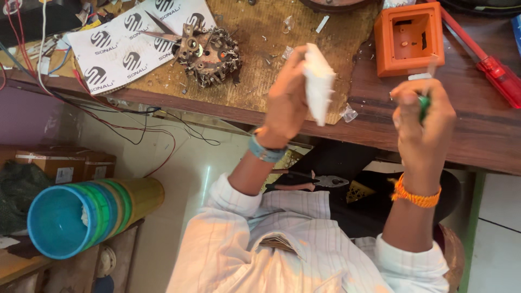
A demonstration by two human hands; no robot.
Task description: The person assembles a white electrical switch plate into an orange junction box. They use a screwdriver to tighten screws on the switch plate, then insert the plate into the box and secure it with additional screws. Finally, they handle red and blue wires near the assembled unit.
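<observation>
Hands raised above the edge of the wooden workbench [477,135]: left hand [286,100] has its fingers closed round a white plastic part [318,81], held upright over the brown mat [271,49], and right hand [424,122] is curled tight on a green-handled tool [424,104] with a pale tip poking up, just beside the white part but not touching it. Orange plastic housing [410,38] sits open on the bench just above the right hand, red screwdriver [491,68] to its right, a burnt wire-wound coil [209,51] with scissors [163,31] lies on the mat to the left. Pliers [306,182] rest on the lap below, and a stack of coloured tubs [89,214] lies on its side at lower left.
</observation>
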